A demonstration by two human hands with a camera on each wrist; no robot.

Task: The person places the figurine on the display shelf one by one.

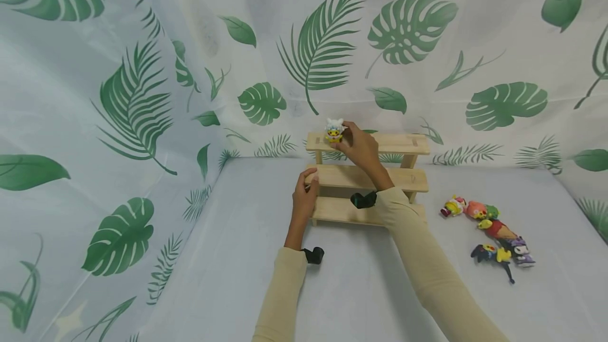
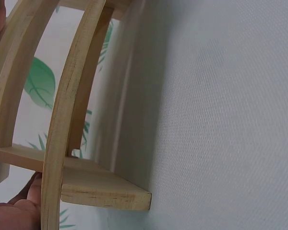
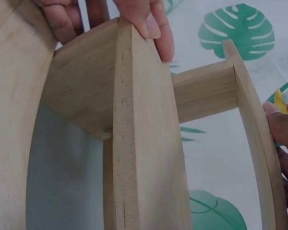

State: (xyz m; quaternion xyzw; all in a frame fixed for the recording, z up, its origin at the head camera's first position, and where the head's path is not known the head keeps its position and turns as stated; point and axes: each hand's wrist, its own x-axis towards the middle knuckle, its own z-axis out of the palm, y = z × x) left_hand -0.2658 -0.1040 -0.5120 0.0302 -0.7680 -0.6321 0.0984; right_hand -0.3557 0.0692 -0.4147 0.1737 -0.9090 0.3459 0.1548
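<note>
A three-tier wooden shelf point(image 1: 366, 176) stands on the pale surface against a leaf-printed backdrop. My left hand point(image 1: 305, 194) grips the left end of its middle tier; in the right wrist view the thumb point(image 3: 152, 28) lies over the board. At the left end of the top tier, my right hand point(image 1: 361, 146) pinches a small figurine point(image 1: 334, 132) with a white top and a yellow body. The figurine appears upright at the board, though whether it bears its weight there I cannot tell. In the right wrist view only part of the figurine point(image 3: 287, 101) shows.
To the right of the shelf lie several colourful figurines: a yellow-and-red one point(image 1: 453, 206), a pink one point(image 1: 476, 210), a red one with a tan cone point(image 1: 499, 229), a purple-and-white one point(image 1: 522, 253) and a dark-and-yellow one point(image 1: 491, 253). Leaf-printed cloth point(image 1: 204, 62) surrounds the surface.
</note>
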